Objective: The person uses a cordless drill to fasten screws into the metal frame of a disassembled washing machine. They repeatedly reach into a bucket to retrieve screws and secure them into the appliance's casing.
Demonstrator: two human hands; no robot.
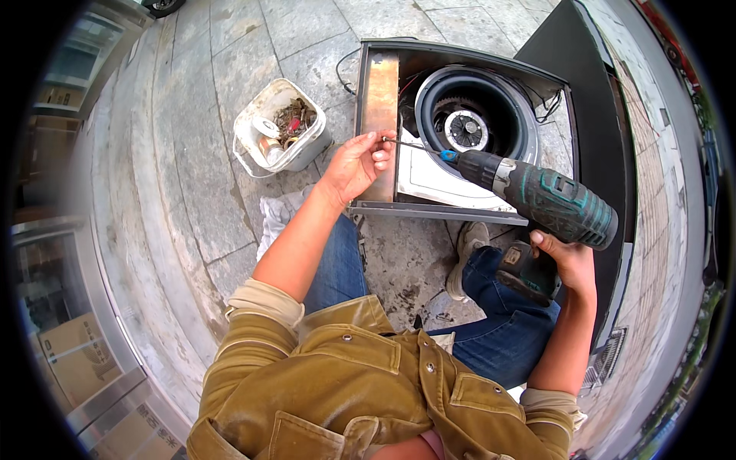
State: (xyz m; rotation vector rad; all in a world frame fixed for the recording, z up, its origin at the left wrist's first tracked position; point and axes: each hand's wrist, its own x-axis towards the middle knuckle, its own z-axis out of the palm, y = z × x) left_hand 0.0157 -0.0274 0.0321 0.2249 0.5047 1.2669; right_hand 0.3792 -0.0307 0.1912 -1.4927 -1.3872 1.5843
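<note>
My right hand [566,259] grips a dark green and black cordless drill [556,192] by its handle. The drill points left, and a long thin bit [418,146] with a blue collar reaches from its chuck. At the bit's tip, my left hand [359,165] pinches a small piece, probably a screw, too small to make out well. Both hands are over an open dark metal housing [445,211], whose near edge faces me. Inside it sits a round black fan unit [468,126], and a brownish metal strip [379,92] lies along the left side.
A dirty white bucket [307,149] with screws and scraps stands left of the housing. A large dark panel [598,100] rises at the right. Loose wires [548,107] lie in the housing's right corner. Stone paving [176,153] surrounds it, with cardboard boxes [77,356] behind glass at far left.
</note>
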